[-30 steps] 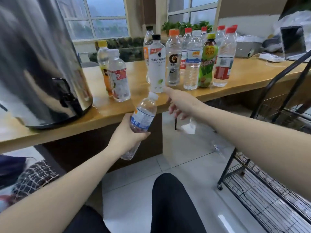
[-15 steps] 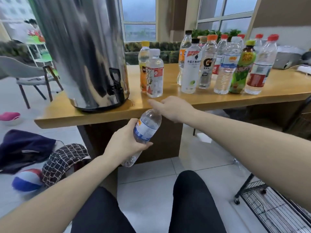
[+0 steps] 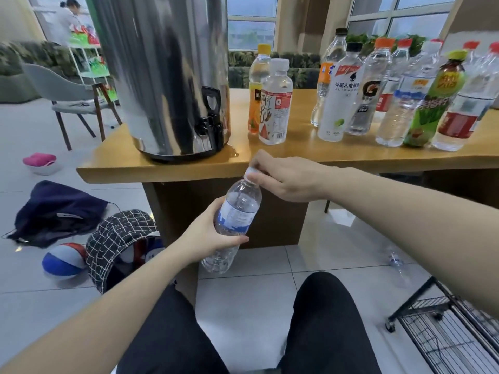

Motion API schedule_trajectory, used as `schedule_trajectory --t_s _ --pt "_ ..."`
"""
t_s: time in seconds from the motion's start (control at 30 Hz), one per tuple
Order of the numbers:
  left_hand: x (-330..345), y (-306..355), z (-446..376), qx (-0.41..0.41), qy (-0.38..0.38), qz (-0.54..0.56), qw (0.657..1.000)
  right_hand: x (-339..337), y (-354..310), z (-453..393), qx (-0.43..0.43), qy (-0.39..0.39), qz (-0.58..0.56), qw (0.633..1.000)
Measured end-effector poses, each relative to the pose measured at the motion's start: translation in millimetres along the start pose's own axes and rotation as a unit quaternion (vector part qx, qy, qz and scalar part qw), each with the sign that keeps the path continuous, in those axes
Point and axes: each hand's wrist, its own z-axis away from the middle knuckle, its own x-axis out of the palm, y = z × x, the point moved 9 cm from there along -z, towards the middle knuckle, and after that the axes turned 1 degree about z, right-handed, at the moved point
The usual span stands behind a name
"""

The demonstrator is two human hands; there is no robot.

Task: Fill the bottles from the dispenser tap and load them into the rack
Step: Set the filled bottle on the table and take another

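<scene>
The left hand is wrapped round the middle of a clear water bottle, holding it tilted with the neck toward 1 o'clock, below the front edge of the wooden table. The right hand pinches the bottle's white cap with curled fingers. The steel dispenser stands on the table at 11 o'clock, its black tap facing forward. A black wire rack sits on the floor at 4 o'clock.
</scene>
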Motion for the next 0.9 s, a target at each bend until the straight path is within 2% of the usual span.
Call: schedule_trajectory --t_s 0.13,0.23,0.43,0.67,0.9 --pt "1 -16 1 -0.002 0.011 0.019 1.000 7 1 -4 -0.026 -0.030 -0.001 0.999" --pt "1 -24 1 -0.007 0.015 0.020 1.000 5 4 -10 -0.027 -0.016 -0.039 0.999" --pt "-16 -32 -7 -0.037 0.047 0.034 0.998 -29 12 -32 0.018 0.122 -0.186 0.975" --pt "-38 -23 -20 -0.059 0.062 0.020 0.996 -75 3 -68 0.012 0.210 -0.295 0.932" --pt "-48 -22 -23 -0.074 0.069 0.043 0.994 -88 -21 -96 0.012 0.181 -0.429 0.885"
